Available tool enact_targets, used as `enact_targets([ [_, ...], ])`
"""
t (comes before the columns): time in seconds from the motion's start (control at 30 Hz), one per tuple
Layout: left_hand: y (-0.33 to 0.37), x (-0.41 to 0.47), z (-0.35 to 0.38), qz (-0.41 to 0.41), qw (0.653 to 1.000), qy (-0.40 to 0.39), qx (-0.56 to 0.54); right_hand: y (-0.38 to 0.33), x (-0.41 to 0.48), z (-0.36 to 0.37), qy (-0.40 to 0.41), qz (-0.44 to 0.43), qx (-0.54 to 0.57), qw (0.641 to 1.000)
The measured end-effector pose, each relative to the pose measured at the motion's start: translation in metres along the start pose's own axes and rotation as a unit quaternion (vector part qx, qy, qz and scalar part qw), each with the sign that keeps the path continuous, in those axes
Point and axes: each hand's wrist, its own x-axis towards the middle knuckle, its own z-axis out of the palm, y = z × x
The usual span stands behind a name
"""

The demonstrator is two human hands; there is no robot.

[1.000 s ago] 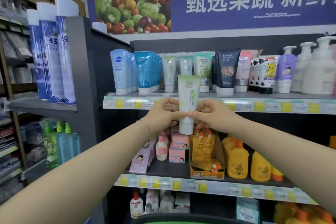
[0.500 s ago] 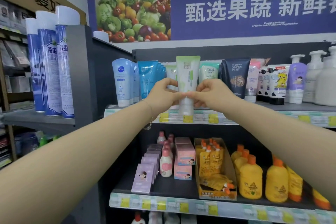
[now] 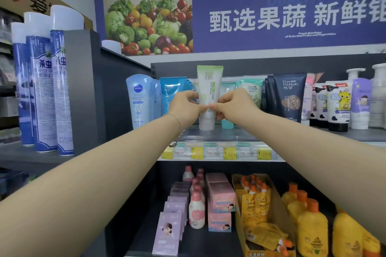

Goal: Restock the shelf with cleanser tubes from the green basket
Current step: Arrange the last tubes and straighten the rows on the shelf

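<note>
Left hand (image 3: 186, 106) and right hand (image 3: 234, 104) grasp the cleanser tube (image 3: 209, 89), standing it on the shelf (image 3: 271, 134) beside the Nivea tube (image 3: 139, 100); next, probably release it upright.

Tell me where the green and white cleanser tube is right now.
The cleanser tube stands cap-down at the top shelf front, pinched between left hand and right hand.
</note>
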Motion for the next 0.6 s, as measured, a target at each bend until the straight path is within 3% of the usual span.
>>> enact_targets([
  [0.6,-0.034,0.045,0.038,-0.038,0.983,-0.035,0.178,0.025,0.054,0.034,-0.011,0.034,-0.113,0.993],
])
